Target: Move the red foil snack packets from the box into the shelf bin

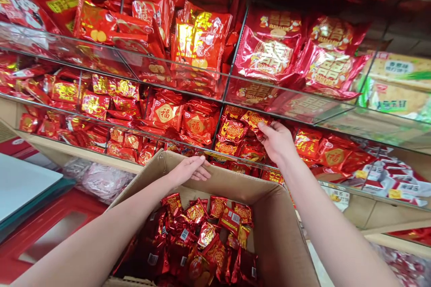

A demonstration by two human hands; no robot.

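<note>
An open cardboard box [269,215] sits below me, holding several small red foil candy packets [205,233]. My left hand [190,169] rests on the box's far flap, fingers stretched out and holding nothing. My right hand [276,141] reaches into a lower shelf compartment and pinches a red and gold candy packet [253,121] at the top of the pile there. More of the same packets [232,136] fill that compartment behind a clear front panel.
Tiered shelves with clear dividers hold red snack bags: large ones [269,54] on top, small ones [101,98] at left. Green and white packs [397,85] lie at right. A red stool [50,228] and a white board [20,184] stand at lower left.
</note>
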